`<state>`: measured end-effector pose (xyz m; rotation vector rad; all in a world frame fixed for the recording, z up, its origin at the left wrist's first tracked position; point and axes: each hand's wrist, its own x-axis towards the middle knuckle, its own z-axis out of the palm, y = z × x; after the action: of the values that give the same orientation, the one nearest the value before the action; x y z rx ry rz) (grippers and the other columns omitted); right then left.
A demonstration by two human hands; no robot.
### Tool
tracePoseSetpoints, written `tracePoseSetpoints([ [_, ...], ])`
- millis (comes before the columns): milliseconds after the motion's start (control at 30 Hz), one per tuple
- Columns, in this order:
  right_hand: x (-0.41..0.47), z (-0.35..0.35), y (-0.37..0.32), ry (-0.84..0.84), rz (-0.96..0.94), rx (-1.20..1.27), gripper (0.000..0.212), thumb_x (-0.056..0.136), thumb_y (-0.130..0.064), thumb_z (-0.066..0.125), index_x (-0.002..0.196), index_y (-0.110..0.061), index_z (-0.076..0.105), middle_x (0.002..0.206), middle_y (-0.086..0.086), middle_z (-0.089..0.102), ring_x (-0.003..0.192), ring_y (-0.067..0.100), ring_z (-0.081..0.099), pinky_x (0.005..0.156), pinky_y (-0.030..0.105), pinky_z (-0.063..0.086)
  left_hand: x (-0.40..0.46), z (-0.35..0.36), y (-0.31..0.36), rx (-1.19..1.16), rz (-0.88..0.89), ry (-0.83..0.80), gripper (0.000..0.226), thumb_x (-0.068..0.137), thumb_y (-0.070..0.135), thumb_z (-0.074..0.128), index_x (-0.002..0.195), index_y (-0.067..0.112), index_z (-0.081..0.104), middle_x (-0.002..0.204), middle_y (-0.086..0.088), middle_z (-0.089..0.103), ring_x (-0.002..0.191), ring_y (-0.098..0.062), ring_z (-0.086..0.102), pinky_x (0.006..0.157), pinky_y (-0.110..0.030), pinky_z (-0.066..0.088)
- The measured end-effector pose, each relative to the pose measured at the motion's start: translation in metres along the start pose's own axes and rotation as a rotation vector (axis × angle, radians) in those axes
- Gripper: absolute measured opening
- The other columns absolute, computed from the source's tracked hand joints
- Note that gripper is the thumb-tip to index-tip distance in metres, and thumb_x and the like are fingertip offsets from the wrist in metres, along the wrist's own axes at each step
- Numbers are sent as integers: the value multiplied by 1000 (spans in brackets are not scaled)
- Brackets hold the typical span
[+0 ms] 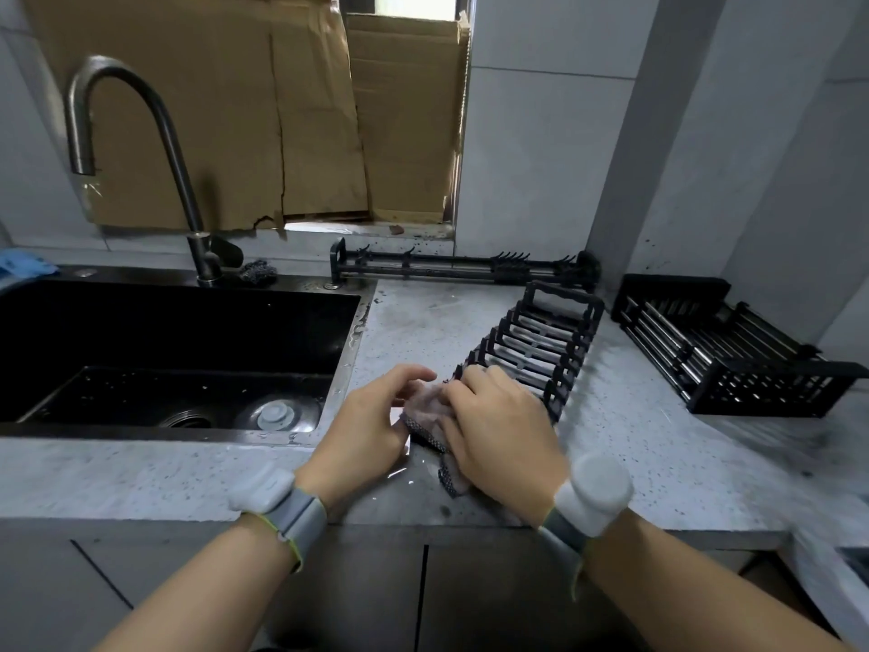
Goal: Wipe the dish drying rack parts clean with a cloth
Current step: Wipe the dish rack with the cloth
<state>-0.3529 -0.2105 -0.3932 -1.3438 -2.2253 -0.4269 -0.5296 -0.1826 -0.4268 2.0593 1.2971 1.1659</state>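
Right hand point(498, 430) lies curled over a crumpled pinkish-grey cloth with a dark mesh backing point(430, 418), fingers bent round it and pressing it against the near end of the black plastic slotted plate holder point(536, 343). Left hand point(371, 416) pinches the cloth's other side w/ thumb and fingertips, probably to keep the wad bunched so it gets into the slots. Both wrists carry pale strapped-on sensor units.

The holder runs diagonally away from the hands across the speckled grey countertop point(658, 454), which looks wet right by the cloth. That's likely why it lies flat: it stays braced under the rubbing.

Rack parts in view, 3 total – the plate holder under the hands, a black slatted basket w/ metal rods point(733, 350) well apart to the right, and a long black rail with hooks point(451, 265) along the back wall. The last two sit untouched, so I'd judge the wiping isn't far along.

To the left – 1 black sink point(188, 322), 1 curved dark metal tap point(141, 148). Flattened brown cardboard point(263, 110) covers the wall behind.
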Motion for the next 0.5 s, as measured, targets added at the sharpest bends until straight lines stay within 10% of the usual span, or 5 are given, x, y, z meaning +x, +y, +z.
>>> tracePoseSetpoints([
  [500, -32, -9, 14, 83, 16, 82, 8, 81, -13, 72, 84, -15, 66, 83, -2, 60, 75, 17, 51, 65, 29, 47, 3, 2, 3, 62, 2, -10, 43, 83, -11, 68, 106, 24, 63, 94, 15, 70, 96, -3, 66, 89, -25, 53],
])
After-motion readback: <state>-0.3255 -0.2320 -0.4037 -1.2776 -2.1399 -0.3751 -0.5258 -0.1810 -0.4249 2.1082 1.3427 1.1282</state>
